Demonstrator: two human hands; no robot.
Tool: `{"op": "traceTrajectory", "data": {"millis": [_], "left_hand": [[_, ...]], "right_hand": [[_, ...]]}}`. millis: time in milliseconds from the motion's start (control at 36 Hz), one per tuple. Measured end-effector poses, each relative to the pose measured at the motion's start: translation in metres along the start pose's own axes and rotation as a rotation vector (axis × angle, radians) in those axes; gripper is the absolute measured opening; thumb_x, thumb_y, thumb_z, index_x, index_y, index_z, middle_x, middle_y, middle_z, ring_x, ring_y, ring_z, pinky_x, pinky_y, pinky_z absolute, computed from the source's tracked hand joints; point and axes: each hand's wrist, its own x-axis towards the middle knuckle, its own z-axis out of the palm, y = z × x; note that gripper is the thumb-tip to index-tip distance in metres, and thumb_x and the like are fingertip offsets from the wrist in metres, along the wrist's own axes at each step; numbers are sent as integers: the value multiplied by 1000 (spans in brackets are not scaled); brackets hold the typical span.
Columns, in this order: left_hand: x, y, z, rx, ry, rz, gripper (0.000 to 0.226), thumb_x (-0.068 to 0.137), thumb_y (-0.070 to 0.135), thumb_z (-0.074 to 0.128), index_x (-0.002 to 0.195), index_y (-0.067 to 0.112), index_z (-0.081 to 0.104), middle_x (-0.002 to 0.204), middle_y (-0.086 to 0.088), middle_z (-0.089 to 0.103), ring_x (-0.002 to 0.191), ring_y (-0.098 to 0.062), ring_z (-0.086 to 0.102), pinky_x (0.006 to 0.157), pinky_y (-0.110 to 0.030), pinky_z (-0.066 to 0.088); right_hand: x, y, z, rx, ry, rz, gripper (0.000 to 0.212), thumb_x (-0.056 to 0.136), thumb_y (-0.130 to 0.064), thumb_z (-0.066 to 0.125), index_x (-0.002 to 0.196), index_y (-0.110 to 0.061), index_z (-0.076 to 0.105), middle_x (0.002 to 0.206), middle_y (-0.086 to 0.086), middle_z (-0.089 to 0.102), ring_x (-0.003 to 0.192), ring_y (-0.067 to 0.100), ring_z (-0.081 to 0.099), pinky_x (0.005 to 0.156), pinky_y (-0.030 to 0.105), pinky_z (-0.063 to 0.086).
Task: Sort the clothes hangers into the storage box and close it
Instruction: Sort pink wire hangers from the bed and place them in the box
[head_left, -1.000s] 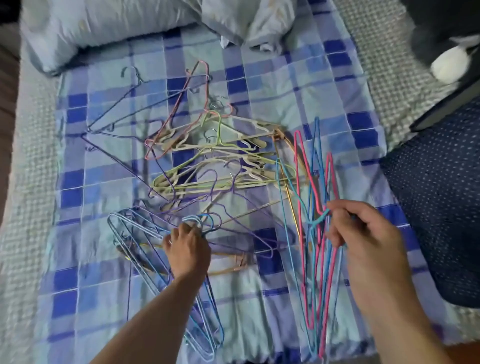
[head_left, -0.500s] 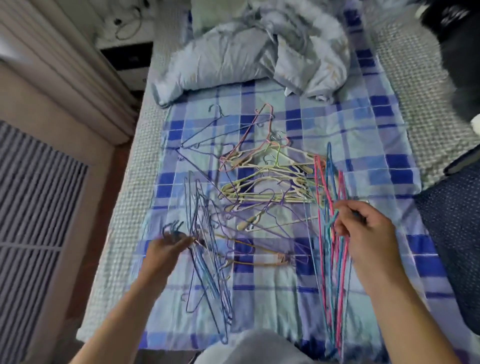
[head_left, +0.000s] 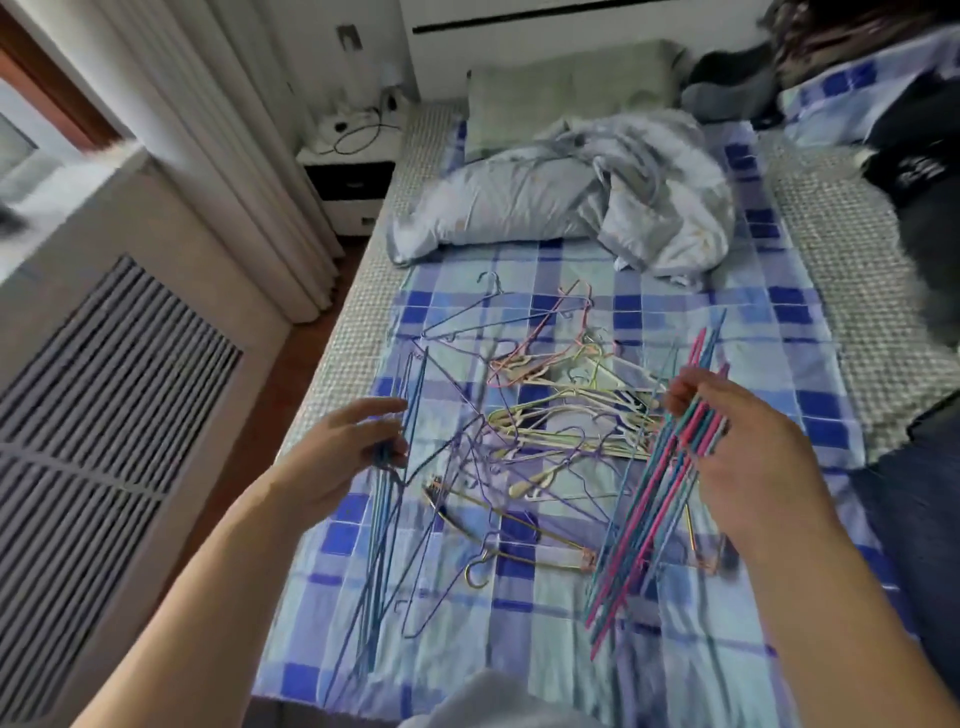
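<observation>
Pink-teal hangers (head_left: 670, 499) gripped by raised right hand (head_left: 737, 441).

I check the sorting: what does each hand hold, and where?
Left hand grips blue hangers near their hooks. Right hand grips pink and teal hangers around the bundle's upper part.

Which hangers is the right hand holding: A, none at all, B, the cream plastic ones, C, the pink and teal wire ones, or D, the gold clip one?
C: the right hand grips a bundle of pink and teal wire hangers, while the cream hangers and the gold clip hanger lie on the checked bedsheet.
</observation>
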Motion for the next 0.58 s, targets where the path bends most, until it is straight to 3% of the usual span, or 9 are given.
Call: {"op": "traceTrajectory", "data": {"millis": [56,111,194,278,306,361,417,472,583], "left_hand": [[-5,8,-7,4,-9,8,30,100,-5,51,129,-9,57,79,-20,58,72,-30,57,78,-43,53],[-8,12,-13,-7,-17,10,28,101,-5,50,128,-10,57,79,-20,60,72,-30,58,87,-50,50],[-13,15,-19,-69,-41,13,27,100,-5,50,125,-11,58,80,-19,62,71,-27,62,89,-49,56],[-16,14,-22,-133,-70,6,23,101,-3,48,119,-8,61,81,-18,66,71,-26,67,76,-35,61],[-16,13,-22,-144,-80,1,23,101,-2,47,118,-7,62,83,-19,68,73,-27,68,79,-35,60],[-15,11,-20,-148,-90,-1,24,102,-2,46,116,-5,64,87,-19,71,81,-29,71,89,-38,56],[-14,7,-17,-135,-94,-2,25,101,-4,46,117,-2,65,90,-18,73,89,-29,72,96,-39,52],[-13,3,-14,-134,-97,-2,26,101,-6,45,118,-1,65,91,-17,73,91,-28,72,97,-38,52],[-9,-4,-4,-125,-91,18,26,99,-8,50,121,-1,64,97,-21,73,84,-28,73,85,-31,60]], "right_hand": [[-5,-3,4,140,18,50,29,98,-6,52,91,-16,78,98,5,73,110,20,65,104,26,46],[-10,-6,8,338,43,116,24,98,-10,51,115,-6,69,114,11,70,121,24,62,113,34,40],[-19,-8,12,416,39,122,46,95,-14,56,140,-5,52,138,9,61,131,22,55,115,34,38],[-32,-11,22,446,-41,113,93,58,-29,76,143,-9,45,137,-1,57,131,16,51,104,31,41],[-35,-11,25,459,-44,105,95,57,-30,75,145,-9,44,135,-1,57,129,14,52,102,30,42],[-39,-10,29,449,-16,85,62,85,-23,62,144,-7,48,127,2,62,125,13,57,107,30,40],[-41,-7,31,437,25,92,41,99,-21,48,137,-7,57,124,6,65,126,15,58,113,30,37],[-42,-3,31,440,60,90,37,99,-21,50,130,-7,62,129,6,65,128,17,57,113,31,37],[-47,5,27,487,142,71,40,97,-22,53,134,-7,60,147,5,53,135,16,50,118,31,31]]}}
